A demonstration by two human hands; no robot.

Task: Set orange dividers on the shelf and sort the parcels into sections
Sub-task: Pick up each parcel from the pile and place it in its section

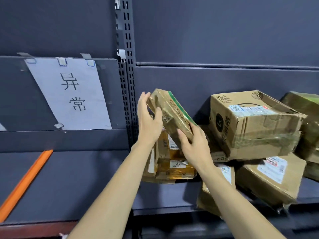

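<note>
A flat cardboard parcel [170, 111] with a green-taped edge is tilted up above the shelf. My left hand [149, 120] grips its upper left end and my right hand [195, 145] grips its lower right end. Under it lies a stack of small taped parcels [172, 168]. One orange divider [25, 182] lies flat on the left shelf section, running from the back toward the front edge.
A large battered box [253, 125] sits on more parcels [271, 176] at the right. A white paper sign [71, 94] is taped to the left back panel. A perforated upright post [128, 69] separates the two dark grey shelf [72, 183] bays.
</note>
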